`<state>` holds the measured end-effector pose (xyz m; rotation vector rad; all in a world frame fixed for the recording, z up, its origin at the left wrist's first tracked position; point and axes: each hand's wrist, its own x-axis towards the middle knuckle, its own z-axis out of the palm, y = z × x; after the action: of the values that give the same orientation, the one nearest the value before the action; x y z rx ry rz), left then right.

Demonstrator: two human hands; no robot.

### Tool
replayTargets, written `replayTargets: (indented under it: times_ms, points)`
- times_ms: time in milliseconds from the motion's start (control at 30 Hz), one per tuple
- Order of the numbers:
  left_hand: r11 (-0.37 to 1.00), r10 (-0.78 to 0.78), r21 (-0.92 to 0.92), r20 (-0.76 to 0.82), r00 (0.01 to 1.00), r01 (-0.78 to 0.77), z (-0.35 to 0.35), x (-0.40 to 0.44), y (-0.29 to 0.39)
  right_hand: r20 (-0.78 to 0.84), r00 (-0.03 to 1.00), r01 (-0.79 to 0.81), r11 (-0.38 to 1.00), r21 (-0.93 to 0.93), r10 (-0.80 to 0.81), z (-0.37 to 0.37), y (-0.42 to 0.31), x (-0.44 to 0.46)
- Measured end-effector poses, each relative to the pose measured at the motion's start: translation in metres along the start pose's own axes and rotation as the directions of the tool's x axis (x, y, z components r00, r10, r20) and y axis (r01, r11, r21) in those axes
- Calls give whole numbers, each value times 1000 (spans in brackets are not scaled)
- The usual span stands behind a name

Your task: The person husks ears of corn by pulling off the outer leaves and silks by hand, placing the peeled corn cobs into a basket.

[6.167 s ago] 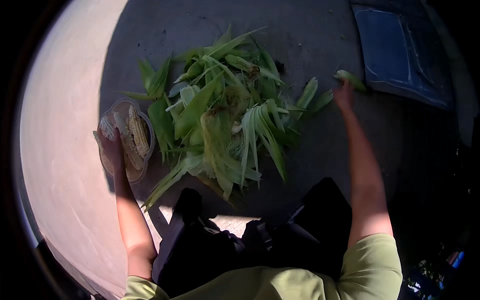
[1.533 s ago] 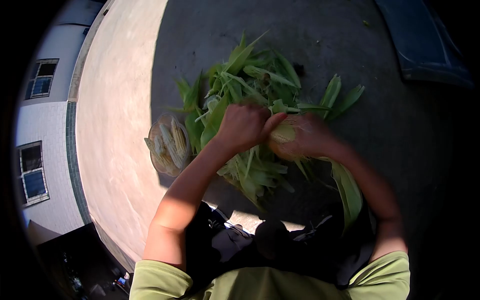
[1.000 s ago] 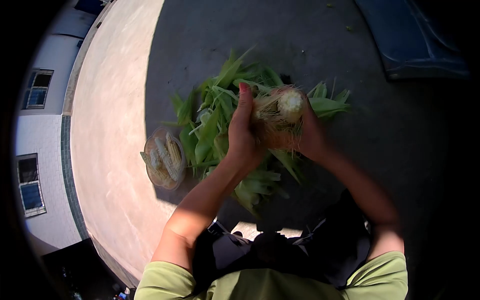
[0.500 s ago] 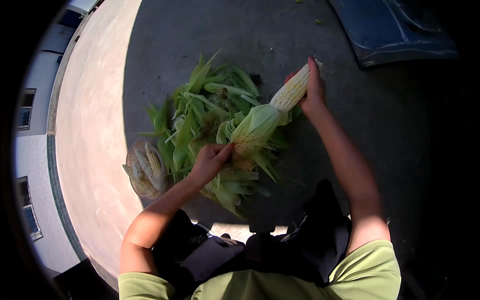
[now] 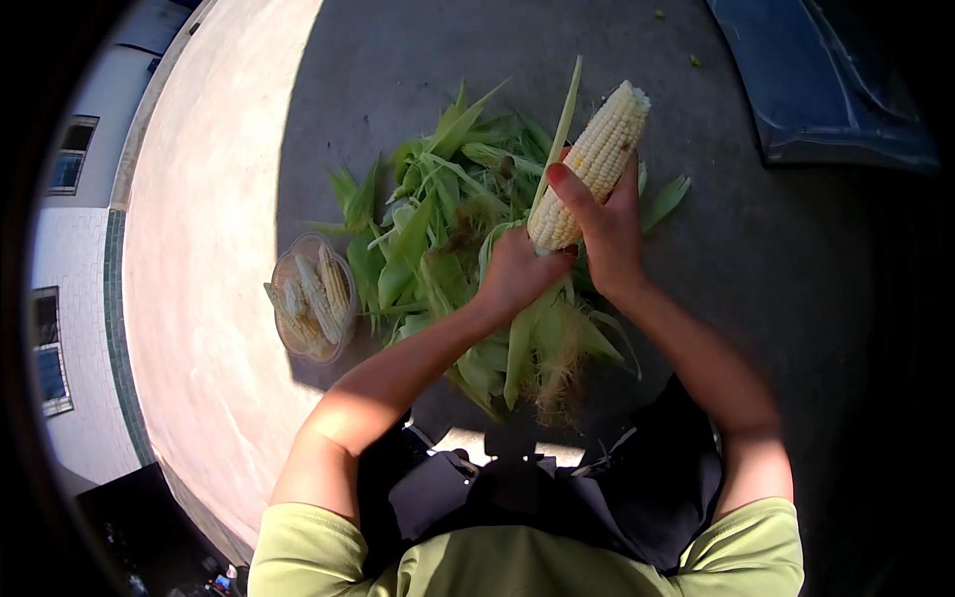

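Note:
A bare, pale yellow corn cob [image 5: 597, 159] is tilted up to the right above the leaf pile. My right hand [image 5: 607, 219] is wrapped round its middle, thumb across the front. At the cob's lower end my left hand [image 5: 524, 271] is closed round the base and the peeled-back husk [image 5: 532, 338], whose leaves and brown silk hang below. One narrow leaf stands up beside the cob. Beneath both hands spreads a heap of green husks [image 5: 408, 244]. To its left, a round basket [image 5: 282, 323] holds several husked cobs [image 5: 314, 296].
Dark blue sheeting [image 5: 831, 99] lies at the upper right on the shaded concrete ground [image 5: 388, 70]. Sunlit ground [image 5: 209, 219] and a white building with windows [image 5: 75, 264] are on the left. A green leafy piece [image 5: 665, 202] lies right of the heap.
The husk has been pulled down off the cob, now hanging below it. My left hand has moved from the silk up to the cob's base; my right hand has shifted down along the cob.

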<state>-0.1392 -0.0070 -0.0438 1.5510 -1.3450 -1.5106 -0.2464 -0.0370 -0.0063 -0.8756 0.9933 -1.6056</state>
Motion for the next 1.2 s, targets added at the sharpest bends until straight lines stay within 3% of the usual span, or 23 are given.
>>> replayTargets:
  times_ms: [67, 133, 267, 300, 333, 367, 400, 467, 533, 600, 633, 700, 733, 767, 800, 833, 867, 900, 933, 1000, 1133, 1200]
  points:
    - [998, 56, 35, -22, 998, -55, 5, -5, 11, -12, 999, -35, 999, -27, 35, -3, 15, -8]
    - [966, 128, 235, -67, 989, -109, 9, -9, 8, 116, 959, -264, 964, 26, 260, -13, 12, -4]
    - [922, 114, 376, -27, 993, -96, 0, -13, 6, 273, 865, -432, 901, -25, 422, -21, 11, 8]
    - [658, 329, 638, 235, 915, -401, -7, -13, 1, 293, 847, -467, 884, 6, 445, -20, 9, 10]
    - [253, 405, 719, 529, 746, -648, -14, -15, -2, 291, 847, -465, 885, 4, 444, -23, 5, 12]
    - [255, 405, 717, 530, 745, -648, -23, -17, -4, 348, 722, -604, 790, -106, 598, -29, 0, 14]
    - [354, 301, 783, 422, 855, -511, -33, -18, -6, 382, 568, -709, 669, -223, 729, -35, -2, 16]
    - [496, 50, 849, 183, 982, -184, -54, -20, -7, 372, 615, -692, 702, -168, 695, -48, 10, 15]
    - [410, -269, 897, -56, 962, 166, -86, 10, 12, 468, 614, -670, 733, -116, 635, -57, 14, 16]
    - [123, 49, 989, -92, 995, 85, -113, 10, 7, 508, 554, -697, 701, -150, 660, -59, 11, 12]
    - [128, 50, 988, -99, 994, 92, -117, 11, 7, 544, 491, -721, 668, -184, 680, -58, 9, 10]
    - [-54, 360, 997, 66, 931, -50, -125, 10, 17, 531, 499, -672, 693, -261, 684, -50, 9, 3]
    - [-53, 357, 998, 59, 932, -43, -122, 11, 26, 514, 516, -621, 713, -327, 685, -44, 8, -2]
    - [507, 257, 847, 27, 966, -159, -113, 14, 36, 491, 618, -508, 789, -347, 614, -37, 7, -7]
    - [898, 160, 406, 59, 985, -170, -102, 18, 45, 497, 616, -505, 791, -345, 611, -32, 6, -10]
    - [896, 161, 410, 55, 985, -169, -91, 16, 49, 494, 633, -469, 803, -368, 596, -28, 6, -12]
    - [981, 137, 114, 153, 979, -155, -77, 10, 50, 489, 649, -434, 812, -391, 583, -26, 6, -14]
    - [977, 143, -190, 252, 957, -96, -70, 6, 50, 508, 671, -337, 832, -440, 540, -24, 7, -15]
    - [977, 142, -191, 252, 957, -94, -70, 5, 51, 507, 670, -338, 831, -441, 542, -23, 11, -17]
    - [975, 120, -209, 238, 964, -70, -70, 4, 52, 518, 787, -49, 871, -489, 335, -24, 18, -19]
    - [966, 140, -240, 169, 976, -97, -63, 0, 49, 478, 807, -96, 875, -474, 348, -22, 15, -22]
    - [963, 270, -14, -27, 963, -270, -58, -1, 47, 458, 859, -13, 903, -430, 230, -23, 21, -24]
